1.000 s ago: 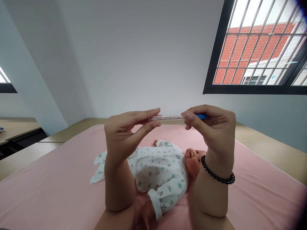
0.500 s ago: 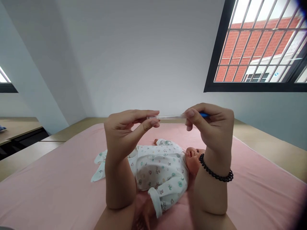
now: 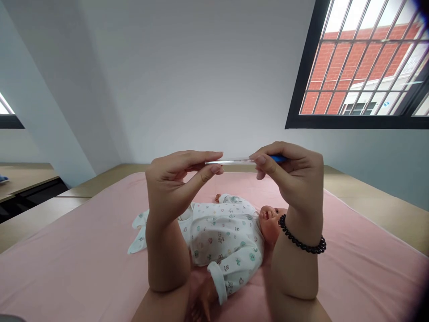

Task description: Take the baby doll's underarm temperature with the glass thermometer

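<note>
Level in front of me is a slim clear glass thermometer (image 3: 234, 162) with a blue end, held up between both hands. My right hand (image 3: 291, 172) pinches it near the blue end with thumb and fingers. At the other tip, my left hand (image 3: 177, 183) has its thumb below and its fingers above the glass, closed loosely about it. Below my hands a baby doll (image 3: 223, 232) lies on its back in a white patterned outfit, head to the right. My forearms hide part of its legs and head.
The doll lies on a pink sheet (image 3: 83, 241) spread over a wooden table (image 3: 362, 192). A pale wall (image 3: 201, 80) rises behind, with a barred window (image 3: 362, 67) at upper right. Another tabletop (image 3: 27, 176) is at far left.
My right hand has shifted slightly left and up, and the thermometer has moved a little with it. The left hand is nearly still, and the doll has not moved.
</note>
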The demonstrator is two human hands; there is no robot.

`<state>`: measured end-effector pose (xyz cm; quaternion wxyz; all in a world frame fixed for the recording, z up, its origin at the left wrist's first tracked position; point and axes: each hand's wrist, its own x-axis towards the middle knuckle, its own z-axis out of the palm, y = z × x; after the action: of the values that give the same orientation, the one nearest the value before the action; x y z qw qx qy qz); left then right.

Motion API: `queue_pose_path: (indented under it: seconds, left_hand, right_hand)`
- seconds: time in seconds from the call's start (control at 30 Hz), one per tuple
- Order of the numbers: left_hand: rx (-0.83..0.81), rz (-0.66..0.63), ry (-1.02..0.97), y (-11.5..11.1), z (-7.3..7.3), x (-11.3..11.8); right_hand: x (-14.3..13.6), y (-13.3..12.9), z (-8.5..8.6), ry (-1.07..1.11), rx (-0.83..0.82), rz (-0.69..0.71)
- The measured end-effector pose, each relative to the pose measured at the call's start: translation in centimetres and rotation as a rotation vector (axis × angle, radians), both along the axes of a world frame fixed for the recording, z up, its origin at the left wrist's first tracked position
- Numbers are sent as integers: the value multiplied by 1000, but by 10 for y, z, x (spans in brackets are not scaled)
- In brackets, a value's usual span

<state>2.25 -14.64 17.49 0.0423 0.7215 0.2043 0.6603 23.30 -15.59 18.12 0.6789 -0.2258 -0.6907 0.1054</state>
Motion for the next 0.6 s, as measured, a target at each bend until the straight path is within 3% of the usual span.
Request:
queue_pose_path:
  seconds: [0.23, 0.47, 0.6]
  left_hand:
    - [12, 18, 25, 0, 2, 1]
    - [138, 24, -31, 10, 1, -2]
    - [103, 7, -24, 14, 0, -3]
  right_hand:
    - [0, 2, 0, -4, 14, -20]
    - [1, 8, -2, -73, 6, 42]
    - [2, 9, -3, -100, -13, 38]
